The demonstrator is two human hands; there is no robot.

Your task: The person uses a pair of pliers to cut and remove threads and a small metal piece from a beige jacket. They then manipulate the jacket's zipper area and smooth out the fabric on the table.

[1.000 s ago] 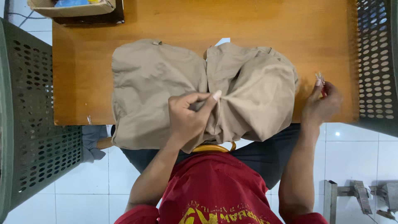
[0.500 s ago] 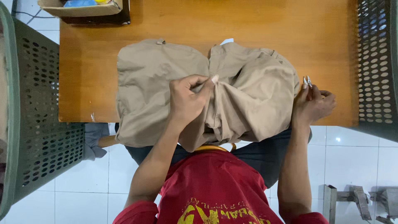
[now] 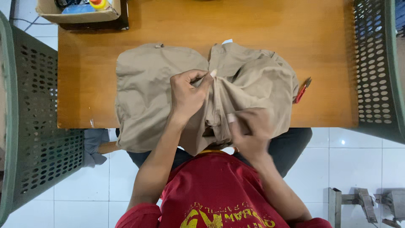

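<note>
Count: one khaki garment (image 3: 160, 93), one red-handled snipping tool (image 3: 302, 91), one cardboard box (image 3: 80, 12), two green perforated plastic baskets, one at the left (image 3: 33, 139) and one at the right (image 3: 375, 71), all on or beside a single wooden worktop (image 3: 329, 46). The garment lies bunched across the near middle of the worktop, its lower part spilling over the near edge toward the person's lap. The left hand (image 3: 187, 95) is clamped on a fold of cloth at the garment's centre seam, thumb pressed against the fingers. The right hand (image 3: 249, 128) is blurred; it lies on the cloth at the near edge, and whether its fingers are together or apart cannot be told. Change from half a second ago: the right hand was then at the garment's right side with the tool in it; now the tool lies on the worktop, touching the garment's right edge, and the right hand has come in to the middle. The left hand's pinch is unchanged. Open room: bare worktop runs along the far edge and at both sides of the garment; the box sits at the far left corner; the baskets flank the worktop.
</note>
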